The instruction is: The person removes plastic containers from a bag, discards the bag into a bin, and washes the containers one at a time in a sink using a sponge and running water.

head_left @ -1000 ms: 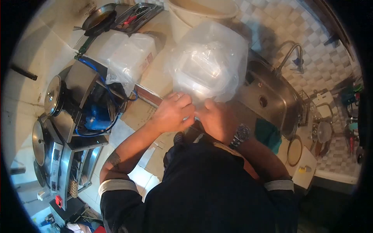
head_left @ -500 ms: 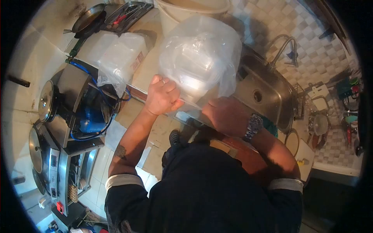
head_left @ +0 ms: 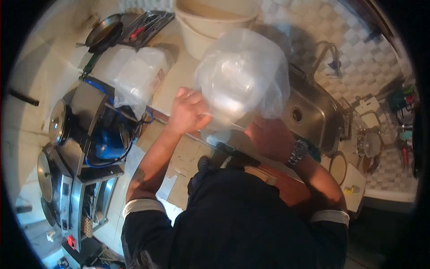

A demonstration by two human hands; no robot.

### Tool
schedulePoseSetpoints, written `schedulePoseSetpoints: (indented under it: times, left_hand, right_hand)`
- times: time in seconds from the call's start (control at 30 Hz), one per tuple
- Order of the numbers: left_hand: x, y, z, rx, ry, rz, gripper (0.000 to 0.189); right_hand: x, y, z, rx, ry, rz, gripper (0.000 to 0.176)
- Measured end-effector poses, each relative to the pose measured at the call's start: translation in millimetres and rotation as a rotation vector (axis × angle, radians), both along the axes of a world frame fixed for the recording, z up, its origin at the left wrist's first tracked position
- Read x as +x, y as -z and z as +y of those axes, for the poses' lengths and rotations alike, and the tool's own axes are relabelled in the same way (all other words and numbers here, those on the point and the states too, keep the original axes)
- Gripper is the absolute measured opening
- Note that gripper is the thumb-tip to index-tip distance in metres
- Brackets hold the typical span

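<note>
At the counter edge, L hand (head_left: pixel 190 112) has its fingers curled tight, pinching a fold of the clear bag (head_left: pixel 244 74) low on its 8 o'clock side. R hand (head_left: pixel 268 136) sits under the bag at 5 o'clock, back of hand up. Its fingers are tucked beneath the plastic, so can't tell if they're spread or gripping.

Bag looks held up off the counter (head_left: pixel 178 83) betw the two hands, w/ the sink (head_left: pixel 313 114) at its 3 o'clock and a basin (head_left: pixel 210 22) at 12. Prob white tubs stacked inside.

Step, imo: both hands are working the bag's lower end, maybe the mouth. Next move calls for a firm two-hand grip and keeping the load level so nothing slides out.

Hard to see: the opening is behind the hands, and glare on the plastic blurs the contents, so no count poss. 2nd bag (head_left: pixel 139 74) at 9 o'clock is just as hazy. Stuff past the sink is too small to ID.
</note>
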State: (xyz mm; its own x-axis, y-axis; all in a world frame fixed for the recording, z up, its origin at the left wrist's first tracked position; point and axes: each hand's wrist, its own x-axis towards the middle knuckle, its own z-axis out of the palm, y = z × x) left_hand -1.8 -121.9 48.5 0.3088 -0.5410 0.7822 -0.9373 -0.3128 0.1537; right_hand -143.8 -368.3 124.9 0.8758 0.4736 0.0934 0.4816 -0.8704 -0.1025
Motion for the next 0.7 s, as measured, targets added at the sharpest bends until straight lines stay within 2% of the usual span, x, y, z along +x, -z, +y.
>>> schedulePoseSetpoints:
  times: [0.07, 0.17, 0.23, 0.27, 0.3, 0.4, 0.43, 0.5, 0.53, 0.63, 0.7]
  left_hand:
    - [-9, -18, 8, -0.01, 0.038, 0.083, 0.023]
    - [-30, -55, 16, -0.093, 0.124, 0.229, 0.037]
    - [-39, -72, 18, -0.124, 0.239, 0.285, 0.048]
    - [-40, -77, 13, -0.11, 0.205, 0.248, 0.049]
    - [-42, -82, 4, -0.095, 0.172, 0.21, 0.051]
    - [-40, -91, -11, -0.074, 0.026, 0.225, 0.062]
    - [-40, -94, -11, -0.081, -0.032, 0.225, 0.066]
    - [-33, -90, -4, -0.038, -0.09, 0.26, 0.075]
    - [-30, -85, -5, -0.139, -0.012, 0.357, 0.077]
    - [-20, -72, -9, -0.445, 0.223, 0.657, 0.088]
    - [-15, -66, -10, -0.651, 0.373, 0.867, 0.098]
  right_hand:
    - [-4, 7, 1, 0.006, 0.146, 0.047, 0.013]
    - [-16, -5, 4, 0.226, -0.081, -0.417, 0.024]
    - [-27, -22, 17, 0.28, -0.124, -0.517, 0.028]
    - [-31, -33, 25, 0.304, -0.147, -0.564, 0.03]
    - [-24, -47, 33, 0.268, -0.133, -0.599, 0.025]
    - [13, -58, 39, 0.149, 0.1, -0.544, 0.025]
    - [16, -55, 38, 0.16, 0.195, -0.335, 0.036]
    - [27, -44, 29, 0.056, 0.105, -0.35, 0.037]
    - [29, -43, 27, 0.003, 0.061, -0.352, 0.037]
    - [4, -63, 38, 0.303, -0.145, -0.351, 0.034]
    - [-18, -98, 45, 0.568, -0.194, -0.248, 0.033]
